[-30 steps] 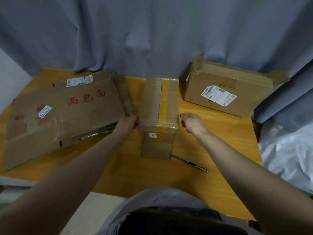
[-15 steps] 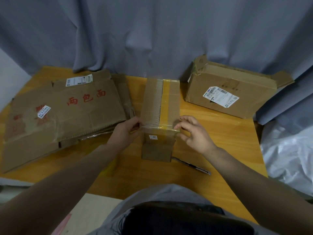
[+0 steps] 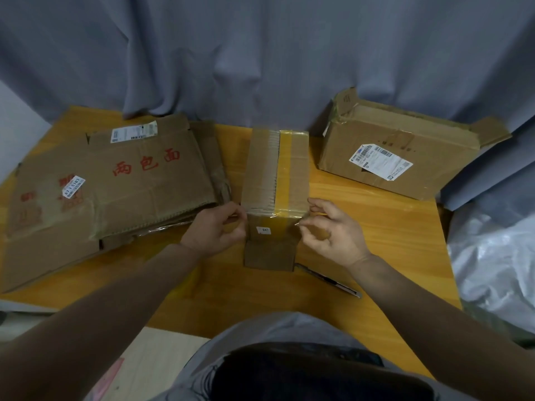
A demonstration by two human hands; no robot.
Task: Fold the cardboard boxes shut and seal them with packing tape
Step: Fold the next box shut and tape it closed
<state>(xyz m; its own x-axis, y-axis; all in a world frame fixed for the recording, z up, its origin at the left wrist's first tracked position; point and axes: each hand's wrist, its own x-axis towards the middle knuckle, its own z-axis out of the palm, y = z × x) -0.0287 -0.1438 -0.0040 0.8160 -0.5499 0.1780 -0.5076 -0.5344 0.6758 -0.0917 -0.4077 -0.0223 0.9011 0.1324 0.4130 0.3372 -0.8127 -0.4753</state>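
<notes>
Closer now; left hand (image 3: 215, 230), right hand (image 3: 333, 237) pinch tape (image 3: 286, 212) (clear) across box (image 3: 260, 175).

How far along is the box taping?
Done: the middle box has yellow tape along its top seam. In hand: left hand and right hand pinch clear tape at its near corners; a near flap lies open. Left: the right box has raised flaps, and the flattened cardboard lies flat.

Both bare forearms reach forward and converge. Left hand (image 3: 215, 231) and right hand (image 3: 333, 235) face each other, fingers curled. Thumb and forefinger of each pinch one end of the tape strip (image 3: 285, 219); the other right-hand fingers fan loosely.
</notes>
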